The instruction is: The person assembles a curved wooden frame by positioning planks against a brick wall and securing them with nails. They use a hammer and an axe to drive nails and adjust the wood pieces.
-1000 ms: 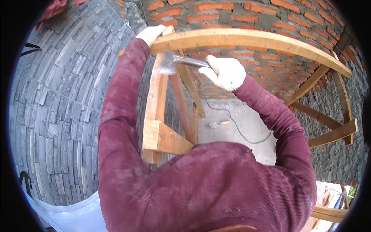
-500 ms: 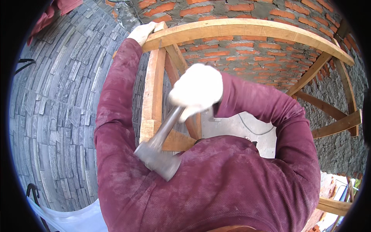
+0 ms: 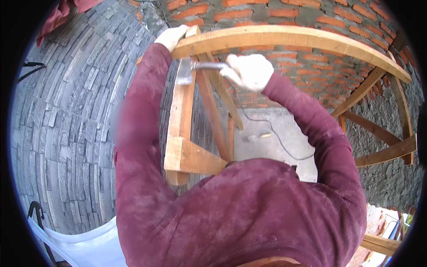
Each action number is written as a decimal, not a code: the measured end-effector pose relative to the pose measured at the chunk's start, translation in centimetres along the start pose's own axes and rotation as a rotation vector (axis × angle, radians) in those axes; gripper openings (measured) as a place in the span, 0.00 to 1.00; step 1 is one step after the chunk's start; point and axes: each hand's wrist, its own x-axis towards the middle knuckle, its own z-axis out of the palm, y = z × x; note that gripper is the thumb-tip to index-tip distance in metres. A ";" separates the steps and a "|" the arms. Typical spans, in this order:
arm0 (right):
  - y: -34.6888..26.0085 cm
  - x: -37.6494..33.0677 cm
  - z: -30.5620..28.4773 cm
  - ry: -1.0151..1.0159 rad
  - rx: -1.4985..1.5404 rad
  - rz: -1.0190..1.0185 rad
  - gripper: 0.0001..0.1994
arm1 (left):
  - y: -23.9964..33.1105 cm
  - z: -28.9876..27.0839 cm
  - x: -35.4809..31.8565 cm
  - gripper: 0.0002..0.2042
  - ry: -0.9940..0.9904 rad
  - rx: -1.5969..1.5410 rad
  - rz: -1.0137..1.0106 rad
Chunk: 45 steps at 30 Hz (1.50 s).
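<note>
My left hand (image 3: pixel 171 38), in a white glove, grips the left end of a long wooden beam (image 3: pixel 284 36) that crosses the frame at the top; its fingertips are partly hidden. In a white glove too, my right hand (image 3: pixel 250 72) is closed round the handle of a hammer (image 3: pixel 208 65). The hammer's metal head, blurred by motion, is at the upper end of a thick wooden post (image 3: pixel 180 111), just below the beam. Whether the head touches the wood I cannot tell. A short wood block (image 3: pixel 195 156) joins the post's nearer end.
Grey stone cladding (image 3: pixel 75 133) covers the wall at left, and a brick wall (image 3: pixel 307 58) rises beyond the frame. Diagonal braces (image 3: pixel 376 124) stand at right. A dark cable (image 3: pixel 278 138) lies on the concrete floor (image 3: pixel 249 151). White sheeting (image 3: pixel 84 247) hangs at lower left.
My right hand has swung the hammer up and away from my chest, bringing its head from near my left shoulder to the post's top. My left hand keeps its hold on the beam.
</note>
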 end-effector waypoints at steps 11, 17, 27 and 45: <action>0.1 -0.4 -1.9 0.067 0.045 0.247 0.21 | -0.5 0.3 0.1 0.23 0.123 0.531 0.313; 1.9 -1.9 1.4 0.161 0.115 -0.208 0.23 | 0.1 0.4 0.2 0.25 -0.021 -0.227 -0.181; -3.0 -0.8 -1.4 0.174 0.236 -0.652 0.23 | -2.1 0.3 0.9 0.24 0.011 -0.198 -0.091; 0.3 0.3 0.1 0.124 0.173 0.199 0.24 | -2.2 -0.3 1.8 0.26 0.013 0.024 0.071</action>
